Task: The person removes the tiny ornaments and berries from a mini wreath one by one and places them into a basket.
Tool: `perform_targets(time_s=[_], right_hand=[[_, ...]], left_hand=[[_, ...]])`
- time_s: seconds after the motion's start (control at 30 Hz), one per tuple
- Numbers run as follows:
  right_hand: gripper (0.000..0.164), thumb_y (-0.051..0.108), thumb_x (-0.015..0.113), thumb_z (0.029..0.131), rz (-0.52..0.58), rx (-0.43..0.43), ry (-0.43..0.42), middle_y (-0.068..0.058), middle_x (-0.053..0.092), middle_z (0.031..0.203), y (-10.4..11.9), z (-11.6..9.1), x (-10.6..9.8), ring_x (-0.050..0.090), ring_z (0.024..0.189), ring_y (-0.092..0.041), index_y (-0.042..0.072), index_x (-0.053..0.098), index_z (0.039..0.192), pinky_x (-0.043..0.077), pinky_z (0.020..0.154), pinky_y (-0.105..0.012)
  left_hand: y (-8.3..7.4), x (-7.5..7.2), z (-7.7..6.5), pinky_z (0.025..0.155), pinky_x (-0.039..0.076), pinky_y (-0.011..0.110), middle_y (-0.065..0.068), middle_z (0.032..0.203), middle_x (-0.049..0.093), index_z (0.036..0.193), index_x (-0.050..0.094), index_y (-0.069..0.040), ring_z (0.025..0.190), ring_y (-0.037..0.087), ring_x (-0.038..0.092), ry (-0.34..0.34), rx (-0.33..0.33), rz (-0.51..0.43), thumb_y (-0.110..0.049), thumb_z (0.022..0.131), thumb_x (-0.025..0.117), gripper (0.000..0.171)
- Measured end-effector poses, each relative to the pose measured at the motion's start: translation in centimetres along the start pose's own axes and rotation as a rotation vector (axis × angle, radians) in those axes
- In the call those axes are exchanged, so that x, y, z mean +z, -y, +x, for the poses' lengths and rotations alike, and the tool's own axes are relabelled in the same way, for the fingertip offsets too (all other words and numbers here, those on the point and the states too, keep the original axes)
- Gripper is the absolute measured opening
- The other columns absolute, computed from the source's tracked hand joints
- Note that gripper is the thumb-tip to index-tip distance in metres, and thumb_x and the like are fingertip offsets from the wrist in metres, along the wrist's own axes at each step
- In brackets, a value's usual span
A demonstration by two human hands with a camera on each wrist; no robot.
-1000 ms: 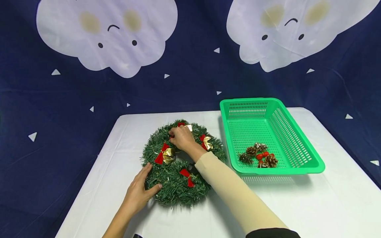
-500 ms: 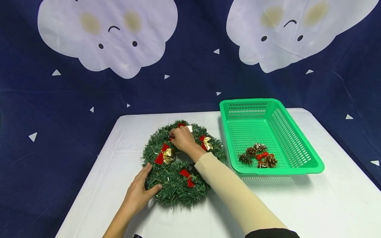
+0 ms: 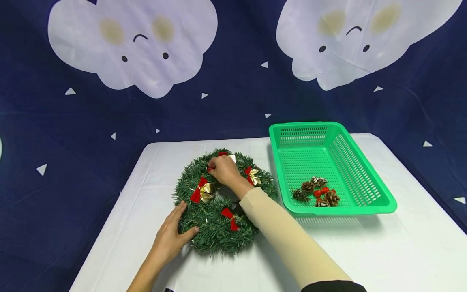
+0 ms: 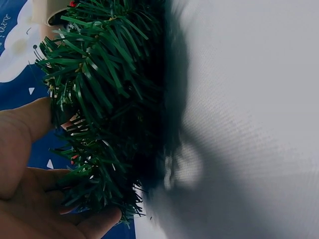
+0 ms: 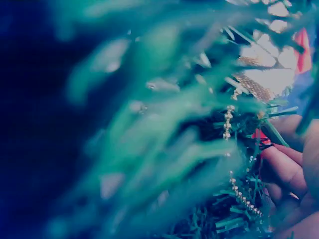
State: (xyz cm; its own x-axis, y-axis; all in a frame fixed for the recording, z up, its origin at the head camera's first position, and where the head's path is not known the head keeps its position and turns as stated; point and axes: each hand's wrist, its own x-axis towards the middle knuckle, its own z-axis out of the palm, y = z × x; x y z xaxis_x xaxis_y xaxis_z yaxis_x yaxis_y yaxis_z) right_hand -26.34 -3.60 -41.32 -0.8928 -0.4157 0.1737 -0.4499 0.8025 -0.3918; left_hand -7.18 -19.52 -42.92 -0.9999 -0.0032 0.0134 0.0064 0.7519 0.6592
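A green Christmas wreath (image 3: 215,239) with red and gold bows lies on the white table. My left hand (image 3: 169,235) holds its near left edge, the thumb and fingers apart with the branches between them; in the left wrist view the fingers (image 4: 102,221) curve round the greenery. Over the wreath's far left part reaches my right hand (image 3: 224,170), pinching a small red ornament (image 3: 209,168). In the right wrist view that red piece (image 5: 260,137) shows at the fingertips beside a bead chain (image 5: 228,124); blurred branches hide much of it.
A green plastic basket (image 3: 386,202) stands to the right of the wreath. Pine cones (image 3: 332,198) and red berries (image 3: 318,193) lie in its near left corner. A dark blue cloth with white clouds (image 3: 138,52) hangs behind the table (image 3: 408,251).
Both hands stay in nearly the same place on the wreath. The whole head view has shifted down very slightly.
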Motion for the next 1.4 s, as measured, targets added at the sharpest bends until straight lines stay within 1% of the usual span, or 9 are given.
perform_targets(time_s=[0.2, 0.43, 0.6, 0.73, 0.93, 1.03, 1.17, 1.27, 1.4], right_hand=[[0.024, 0.025, 0.065, 0.089, 0.12, 0.023, -0.023, 0.0, 0.071, 0.109, 0.2, -0.2, -0.9, 0.066, 0.097, -0.017, 0.017, 0.068, 0.112, 0.052, 0.089, -0.034], [0.028, 0.026, 0.067, 0.088, 0.236, 0.048, -0.033, 0.001, 0.07, 0.113, 1.1, -0.5, -2.8, 0.065, 0.103, -0.018, 0.02, 0.067, 0.115, 0.051, 0.092, -0.036], [0.029, 0.026, 0.067, 0.088, 0.305, 0.069, -0.052, 0.003, 0.07, 0.114, 1.6, -1.2, -4.3, 0.066, 0.097, -0.017, 0.021, 0.066, 0.116, 0.053, 0.085, -0.036], [0.03, 0.026, 0.067, 0.087, 0.358, 0.081, -0.084, 0.003, 0.069, 0.114, 1.8, -2.0, -5.5, 0.065, 0.094, -0.016, 0.02, 0.066, 0.117, 0.053, 0.081, -0.034], [0.027, 0.023, 0.069, 0.086, 0.471, 0.1, -0.143, 0.002, 0.07, 0.111, 1.7, -3.6, -7.3, 0.06, 0.107, -0.02, 0.021, 0.068, 0.113, 0.05, 0.086, -0.034], [0.026, 0.024, 0.068, 0.086, 0.52, 0.117, -0.16, 0.002, 0.07, 0.111, 1.4, -4.4, -8.1, 0.059, 0.11, -0.021, 0.021, 0.068, 0.112, 0.051, 0.087, -0.037], [0.026, 0.025, 0.068, 0.086, 0.56, 0.129, -0.189, 0.002, 0.069, 0.112, 0.8, -5.6, -9.3, 0.059, 0.11, -0.02, 0.022, 0.068, 0.112, 0.052, 0.085, -0.037], [0.027, 0.024, 0.069, 0.085, 0.573, 0.114, -0.233, 0.0, 0.069, 0.113, 0.3, -6.5, -10.2, 0.059, 0.111, -0.019, 0.02, 0.068, 0.112, 0.051, 0.084, -0.038], [0.028, 0.023, 0.07, 0.084, 0.581, 0.107, -0.282, -0.002, 0.069, 0.113, -0.6, -7.6, -11.3, 0.057, 0.117, -0.02, 0.017, 0.069, 0.112, 0.049, 0.09, -0.041]], left_hand=[[0.0, 0.1, 0.0, 0.108, 0.026, 0.065, 0.013, 0.157, 0.024, 0.147, 0.03, -0.006, 0.141, 0.042, 0.025, -0.004, 0.012, 0.006, -0.033, 0.083, 0.07, 0.08], [0.0, 0.0, 0.0, 0.108, 0.027, 0.065, 0.012, 0.157, 0.024, 0.148, 0.029, -0.006, 0.141, 0.041, 0.025, -0.005, 0.016, 0.009, -0.033, 0.084, 0.069, 0.08], [0.0, -0.1, 0.1, 0.108, 0.026, 0.065, 0.012, 0.157, 0.023, 0.148, 0.028, -0.007, 0.141, 0.042, 0.024, 0.007, 0.01, 0.01, -0.034, 0.084, 0.069, 0.081], [0.1, -0.1, 0.1, 0.108, 0.025, 0.065, 0.012, 0.157, 0.022, 0.149, 0.027, -0.007, 0.141, 0.042, 0.024, 0.014, 0.007, 0.016, -0.035, 0.084, 0.068, 0.081], [0.1, -0.2, 0.1, 0.108, 0.025, 0.065, 0.013, 0.157, 0.022, 0.148, 0.027, -0.007, 0.141, 0.042, 0.024, 0.015, 0.003, 0.013, -0.034, 0.084, 0.068, 0.081], [0.1, -0.2, 0.0, 0.108, 0.025, 0.065, 0.013, 0.157, 0.021, 0.149, 0.027, -0.007, 0.141, 0.042, 0.023, 0.02, -0.002, 0.009, -0.034, 0.085, 0.068, 0.081], [0.1, -0.2, -0.1, 0.108, 0.025, 0.065, 0.012, 0.158, 0.02, 0.149, 0.027, -0.007, 0.141, 0.042, 0.023, 0.025, -0.009, 0.006, -0.035, 0.085, 0.068, 0.081], [0.1, -0.2, -0.1, 0.108, 0.025, 0.065, 0.012, 0.158, 0.02, 0.149, 0.027, -0.007, 0.141, 0.042, 0.023, 0.025, -0.01, 0.004, -0.035, 0.085, 0.068, 0.081], [0.0, -0.2, -0.1, 0.108, 0.025, 0.065, 0.012, 0.158, 0.02, 0.149, 0.027, -0.007, 0.141, 0.042, 0.023, 0.022, -0.007, 0.002, -0.035, 0.084, 0.068, 0.081]])
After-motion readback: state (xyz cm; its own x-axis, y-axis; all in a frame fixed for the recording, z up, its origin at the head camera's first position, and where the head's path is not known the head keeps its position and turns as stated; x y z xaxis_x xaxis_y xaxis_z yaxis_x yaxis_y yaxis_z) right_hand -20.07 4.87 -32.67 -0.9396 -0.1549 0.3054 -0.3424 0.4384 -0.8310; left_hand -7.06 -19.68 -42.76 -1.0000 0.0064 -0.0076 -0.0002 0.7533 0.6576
